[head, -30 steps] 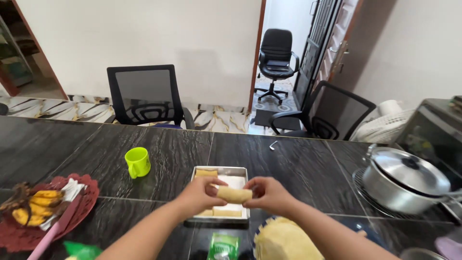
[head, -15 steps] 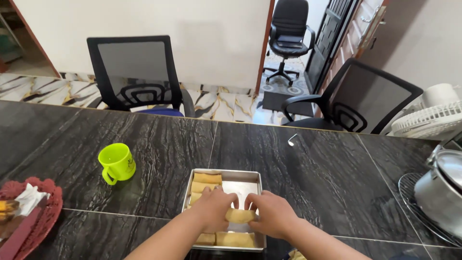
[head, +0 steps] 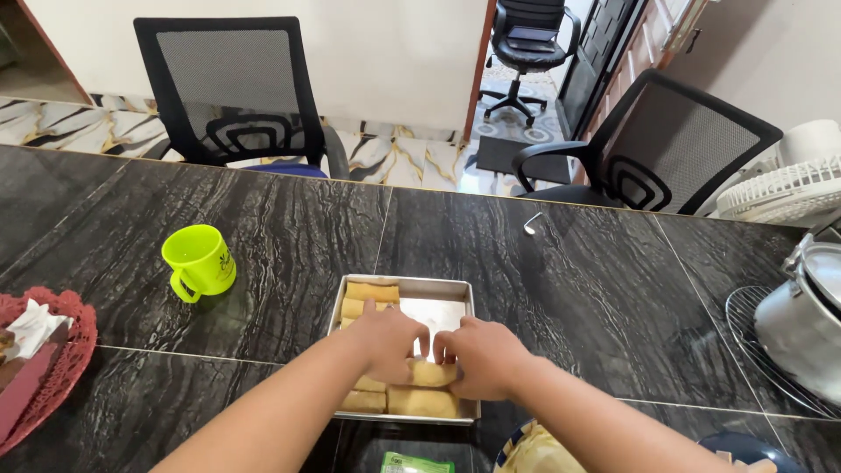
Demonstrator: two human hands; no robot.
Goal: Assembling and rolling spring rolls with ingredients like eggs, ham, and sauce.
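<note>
A square metal tray point(head: 447, 285) sits on the dark marbled counter and holds several golden pastry rolls. Both my hands reach into it. My left hand point(head: 385, 340) and my right hand point(head: 480, 357) grip the two ends of one roll point(head: 431, 374) and press it down among the rolls in the tray's near part. More rolls point(head: 371, 292) lie at the tray's far left. The tray's far right part shows bare metal.
A lime green mug point(head: 200, 259) stands left of the tray. A red basket point(head: 44, 368) is at the left edge, a metal pot point(head: 806, 320) on a wire rack at the right. A green packet point(head: 405, 462) and a yellow dough heap point(head: 534, 451) lie near me. Black chairs point(head: 235, 96) stand beyond the counter.
My hands have lowered the roll from above the tray into it. The camera has tilted down and closer to the tray.
</note>
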